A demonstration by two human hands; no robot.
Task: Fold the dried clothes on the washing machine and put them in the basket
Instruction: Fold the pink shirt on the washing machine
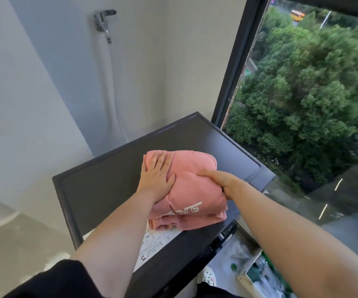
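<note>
Big window [302,93] full of trees sits just right of and behind the washing machine [100,194], which is dark-topped and jammed into the corner. The pink garment [195,190] is folded into a thick bundle with white lettering, lying on the machine's lid toward its right front. The left hand [156,175] lies flat on the bundle's back left part, fingers straight and close together, pressing down. The right hand [214,179] pinches the bundle's right edge, thumb on top, and the other fingers are hidden underneath. A white hose [111,93] runs down the wall behind the machine from a chrome tap [103,20]. There's a white sticker [152,244] at the lid's front edge and a white shoe [209,276] on the floor below the front.
</note>
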